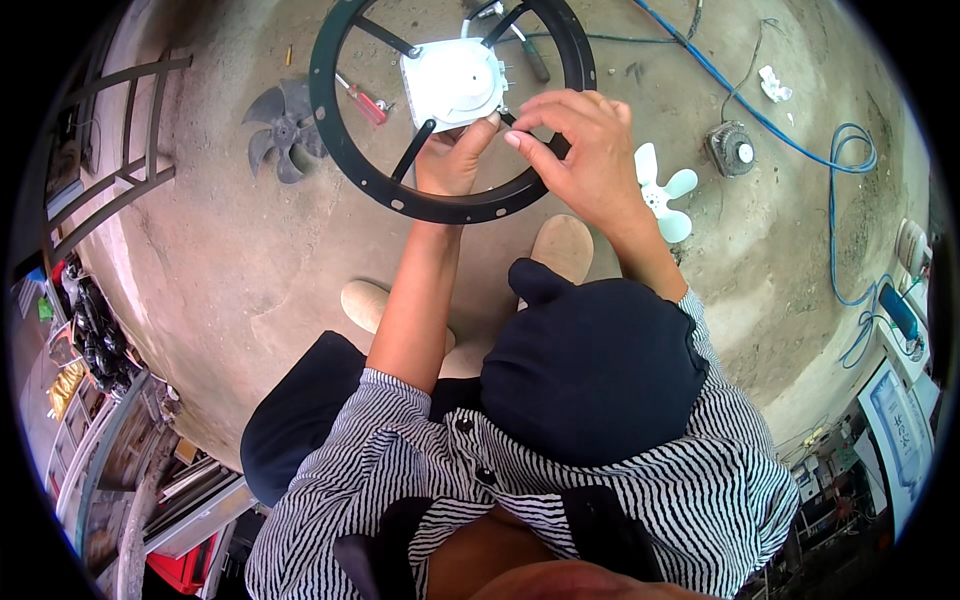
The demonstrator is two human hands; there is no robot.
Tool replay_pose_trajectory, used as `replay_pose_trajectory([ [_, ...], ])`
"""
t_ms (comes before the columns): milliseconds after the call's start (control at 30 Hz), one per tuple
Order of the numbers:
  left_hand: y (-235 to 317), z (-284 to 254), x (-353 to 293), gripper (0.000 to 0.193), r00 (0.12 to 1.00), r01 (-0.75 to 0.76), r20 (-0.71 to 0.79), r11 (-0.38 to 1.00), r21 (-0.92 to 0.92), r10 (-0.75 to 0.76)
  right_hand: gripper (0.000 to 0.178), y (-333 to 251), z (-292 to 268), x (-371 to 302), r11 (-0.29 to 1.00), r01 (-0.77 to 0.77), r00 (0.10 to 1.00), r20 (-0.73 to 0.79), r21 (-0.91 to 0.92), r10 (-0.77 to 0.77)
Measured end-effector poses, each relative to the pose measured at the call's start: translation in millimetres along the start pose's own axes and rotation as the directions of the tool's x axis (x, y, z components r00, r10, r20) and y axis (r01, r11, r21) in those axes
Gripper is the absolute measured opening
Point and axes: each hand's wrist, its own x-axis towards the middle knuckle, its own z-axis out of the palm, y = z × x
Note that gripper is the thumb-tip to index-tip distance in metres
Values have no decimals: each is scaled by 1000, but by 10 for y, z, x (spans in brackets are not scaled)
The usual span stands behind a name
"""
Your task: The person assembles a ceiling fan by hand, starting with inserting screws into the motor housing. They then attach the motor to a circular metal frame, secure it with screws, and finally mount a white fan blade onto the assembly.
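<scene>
In front of me a round black metal ring frame [325, 125] with struts is held up, with a white plastic motor-like housing [440, 75] at its centre. My left hand [452, 165] reaches through the ring from below and grips the housing's lower edge, its thumb on the near corner and its other fingers hidden. Beside that corner, at the right lower strut, my right hand [585, 140] has thumb and forefinger brought together in a pinch. Whatever lies between those fingertips is too small to make out.
On the concrete floor lie a grey fan blade [284, 132], a red-handled screwdriver [366, 104], a dark-handled screwdriver [537, 62], a white fan blade [654, 190] and a small motor [733, 148]. Blue cable [760, 118] runs along the right. A metal rack [125, 130] stands left.
</scene>
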Motion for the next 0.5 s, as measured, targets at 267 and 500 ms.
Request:
replay_pose_trajectory([
  [267, 26, 4, -7, 37, 1000, 23, -8, 1000, 14, -23, 21, -50, -3, 13, 1000, -17, 999, -33, 15, 17],
  [500, 14, 2, -7, 37, 999, 39, 0, 999, 4, -39, 22, -70, -27, 6, 998, -52, 999, -1, 21, 52],
])
